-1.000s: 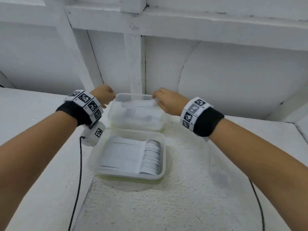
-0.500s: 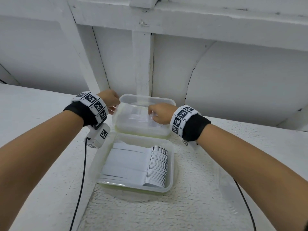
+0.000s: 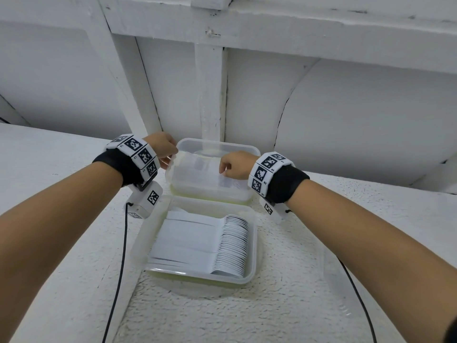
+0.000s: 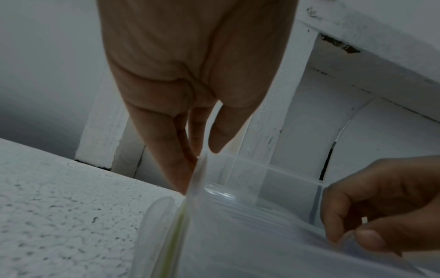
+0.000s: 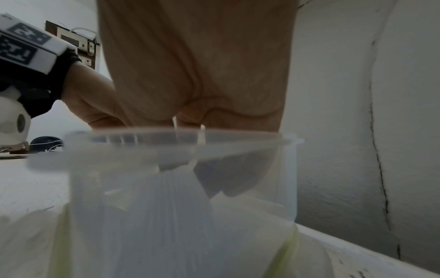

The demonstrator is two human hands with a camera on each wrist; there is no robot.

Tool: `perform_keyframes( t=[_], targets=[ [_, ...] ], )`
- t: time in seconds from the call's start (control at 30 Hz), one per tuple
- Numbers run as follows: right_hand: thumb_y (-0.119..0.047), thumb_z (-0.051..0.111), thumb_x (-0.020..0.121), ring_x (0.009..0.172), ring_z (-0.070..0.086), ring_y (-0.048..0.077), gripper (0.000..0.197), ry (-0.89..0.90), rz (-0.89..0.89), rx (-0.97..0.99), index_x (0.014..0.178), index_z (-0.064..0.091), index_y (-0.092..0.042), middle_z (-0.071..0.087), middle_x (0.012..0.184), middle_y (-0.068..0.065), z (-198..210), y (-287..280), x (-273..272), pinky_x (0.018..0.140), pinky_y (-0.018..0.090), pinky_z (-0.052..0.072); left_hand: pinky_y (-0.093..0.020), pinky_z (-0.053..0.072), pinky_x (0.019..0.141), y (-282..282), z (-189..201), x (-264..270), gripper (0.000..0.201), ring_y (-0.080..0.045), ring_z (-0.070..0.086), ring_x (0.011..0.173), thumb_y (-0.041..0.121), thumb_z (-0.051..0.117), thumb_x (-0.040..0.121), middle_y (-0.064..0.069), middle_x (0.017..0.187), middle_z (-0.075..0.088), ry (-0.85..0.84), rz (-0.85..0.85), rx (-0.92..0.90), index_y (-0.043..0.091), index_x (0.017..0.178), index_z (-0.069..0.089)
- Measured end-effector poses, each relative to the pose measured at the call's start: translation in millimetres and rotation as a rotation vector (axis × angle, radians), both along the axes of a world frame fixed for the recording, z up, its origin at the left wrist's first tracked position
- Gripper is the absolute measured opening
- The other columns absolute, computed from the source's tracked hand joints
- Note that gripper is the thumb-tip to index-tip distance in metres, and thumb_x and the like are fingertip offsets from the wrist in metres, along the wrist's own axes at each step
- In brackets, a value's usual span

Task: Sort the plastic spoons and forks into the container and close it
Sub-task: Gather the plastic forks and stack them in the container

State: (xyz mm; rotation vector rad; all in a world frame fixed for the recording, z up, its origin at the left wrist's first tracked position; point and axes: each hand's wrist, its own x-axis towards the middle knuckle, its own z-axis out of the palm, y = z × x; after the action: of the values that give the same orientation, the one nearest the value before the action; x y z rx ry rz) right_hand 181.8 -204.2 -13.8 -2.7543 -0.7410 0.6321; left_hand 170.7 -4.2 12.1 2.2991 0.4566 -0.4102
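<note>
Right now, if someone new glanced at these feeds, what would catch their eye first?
Probably the neat row of white plastic spoons packed in the near clear plastic container on the white textured counter. Just beyond it, both hands work at the far clear plastic container: the left hand holds its left edge while the right hand lowers a bundle of white plastic cutlery into it.
</note>
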Motion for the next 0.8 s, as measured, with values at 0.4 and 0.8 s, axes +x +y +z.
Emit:
perform_keyframes(
  t=[0.4, 0.8],
  targets=[
    [-0.019, 0.045, 0.097, 0.11, 0.054, 0.02, 0.028, -0.128, -0.07, 0.254, 0.116, 0.062, -0.009, 0.062, 0.118, 0.006, 31.0, -29.7, -23.4, 0.087, 0.023, 0.038, -0.038, 0.045, 0.09, -6.4, 25.6, -19.1, 0.033, -0.03, 0.054, 0.107, 0.014, 0.046, 0.095, -0.016, 0.117, 0.058, -0.115, -0.121, 0.234, 0.001, 0.124, 0.054],
    [-0.02, 0.049, 0.095, 0.09, 0.056, 0.006, 0.02, -0.172, -0.353, 0.383, 0.103, 0.067, -0.015, 0.065, 0.101, -0.006, 37.4, -182.5, -160.7, 0.075, 0.014, 0.038, -0.037, 0.052, 0.086, -159.1, 60.2, -124.7, 0.022, -0.019, 0.06, 0.085, 0.015, 0.047, 0.094, -0.007, 0.096, 0.065, -0.52, -0.406, -0.204, 0.01, 0.111, 0.061]
  ],
)
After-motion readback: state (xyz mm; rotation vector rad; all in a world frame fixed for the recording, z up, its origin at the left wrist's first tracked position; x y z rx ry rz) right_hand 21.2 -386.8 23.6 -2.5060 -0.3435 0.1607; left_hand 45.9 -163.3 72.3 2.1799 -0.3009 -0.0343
